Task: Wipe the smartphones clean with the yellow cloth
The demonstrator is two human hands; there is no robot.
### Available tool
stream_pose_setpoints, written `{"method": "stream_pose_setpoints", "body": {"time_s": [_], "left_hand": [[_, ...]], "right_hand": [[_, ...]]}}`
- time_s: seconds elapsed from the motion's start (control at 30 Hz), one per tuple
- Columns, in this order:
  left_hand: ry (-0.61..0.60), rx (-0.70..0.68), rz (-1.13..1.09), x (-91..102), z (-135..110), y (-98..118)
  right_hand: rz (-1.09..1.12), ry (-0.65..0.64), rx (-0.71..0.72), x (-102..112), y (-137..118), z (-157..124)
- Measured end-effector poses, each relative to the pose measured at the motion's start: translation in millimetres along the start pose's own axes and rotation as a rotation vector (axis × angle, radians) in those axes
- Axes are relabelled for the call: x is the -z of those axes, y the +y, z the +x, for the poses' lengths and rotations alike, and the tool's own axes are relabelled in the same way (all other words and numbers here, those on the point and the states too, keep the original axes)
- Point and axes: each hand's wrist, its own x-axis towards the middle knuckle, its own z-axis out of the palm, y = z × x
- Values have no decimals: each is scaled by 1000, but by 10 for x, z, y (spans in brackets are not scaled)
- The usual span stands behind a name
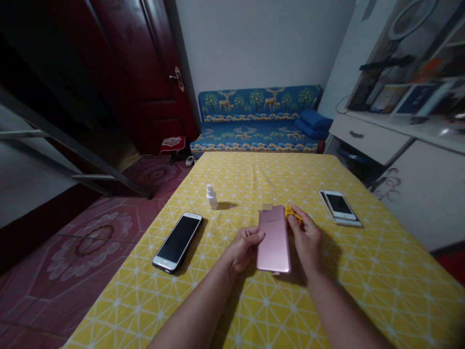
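A pink phone [273,237] lies back-up over the yellow patterned tablecloth [381,271], held at its left edge by my left hand [244,247], whose fingers curl around it. My right hand [307,237] is at the phone's right edge, fingers pinched on a small yellow cloth [290,212] near the phone's top corner. A dark-screened phone [178,241] lies to the left, a white phone [339,206] to the right, and a small white bottle [211,196] stands behind.
The table's left edge drops to a red patterned floor [90,237]. A blue sofa [257,121] is beyond the far edge, a dark red door [152,72] on the left, white cabinets [399,145] on the right.
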Motion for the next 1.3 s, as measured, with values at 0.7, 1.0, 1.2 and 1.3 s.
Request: {"method": "stream_pose_setpoints", "body": {"time_s": [0.7,1.0,1.2,1.3], "left_hand": [[196,-90,-144,59,45,106],[318,-135,-240,60,59,158],[399,-169,-240,68,69,181],[385,-199,-205,82,76,170]], "right_hand": [[37,-310,269,-115,-125,-252],[73,-403,362,-97,-238,-362],[-8,-439,497,-72,-240,-346],[-86,-412,542,-74,-242,-333]]}}
